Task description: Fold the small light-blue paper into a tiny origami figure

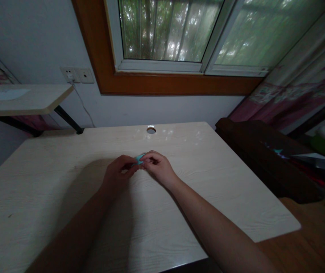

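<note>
Both of my hands meet over the middle of a pale wooden desk [51, 189]. Between them is a small teal piece of folded paper [139, 158]. My left hand [118, 172] has its fingers curled and pinches the paper's left side. My right hand [158, 167] pinches its right side, fingers pressed together. Most of the paper is hidden by my fingers, so its shape cannot be made out.
A cable hole [151, 130] sits near the desk's far edge. A shelf [22, 99] juts out at the left under a wall socket [77, 75]. A window [179, 34] lies ahead. A dark chair back [264, 155] and a curtain [299, 91] stand at the right.
</note>
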Tool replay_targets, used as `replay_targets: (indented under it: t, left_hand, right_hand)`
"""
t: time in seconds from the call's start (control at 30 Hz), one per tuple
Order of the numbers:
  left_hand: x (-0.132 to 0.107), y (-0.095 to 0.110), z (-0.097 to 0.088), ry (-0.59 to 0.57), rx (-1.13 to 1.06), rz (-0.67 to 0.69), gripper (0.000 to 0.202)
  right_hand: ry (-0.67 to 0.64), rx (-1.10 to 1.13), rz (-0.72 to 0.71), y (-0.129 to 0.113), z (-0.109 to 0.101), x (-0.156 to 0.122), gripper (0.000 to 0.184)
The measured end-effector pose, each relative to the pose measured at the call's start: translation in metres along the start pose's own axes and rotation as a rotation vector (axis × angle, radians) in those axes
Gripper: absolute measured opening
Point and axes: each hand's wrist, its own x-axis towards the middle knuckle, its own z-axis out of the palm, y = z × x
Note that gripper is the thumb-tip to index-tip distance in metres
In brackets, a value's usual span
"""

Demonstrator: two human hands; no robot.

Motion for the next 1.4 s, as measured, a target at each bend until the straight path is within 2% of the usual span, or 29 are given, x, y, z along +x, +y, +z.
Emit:
replay_targets:
  t: [0.27,0.5,0.7,0.83,0.97,1.2,1.3,1.4]
  left_hand:
    - [0.0,0.007,-0.003,0.038,0.083,0.043,0.014]
    - [0.0,0.009,-0.004,0.049,0.138,0.064,0.012]
    - [-0.001,0.012,-0.005,0.075,0.134,0.052,0.015]
    - [-0.001,0.01,-0.005,0.113,0.049,0.007,0.019]
    - [-0.001,0.008,-0.004,0.147,0.021,-0.041,0.021]
    - [0.001,0.009,-0.002,0.085,-0.048,-0.113,0.021]
    - [0.002,0.011,-0.001,0.064,-0.088,-0.163,0.022]
    - [0.001,0.009,0.0,0.071,-0.125,-0.178,0.024]
  right_hand:
    - [-0.084,-0.093,-0.136,-0.007,-0.003,-0.001,0.009]
    - [-0.044,-0.207,-0.253,-0.009,-0.005,0.0,0.005]
    - [-0.008,-0.214,-0.298,-0.012,-0.005,0.0,0.008]
    - [0.042,-0.261,-0.276,-0.012,-0.004,-0.001,0.015]
    - [0.039,-0.255,-0.237,-0.012,-0.003,-0.003,0.017]
    - [0.015,-0.275,-0.244,-0.011,-0.001,-0.003,0.014]
    - [0.036,-0.237,-0.19,-0.007,-0.001,-0.002,0.012]
    - [0.063,-0.106,-0.083,-0.004,-0.001,-0.001,0.015]
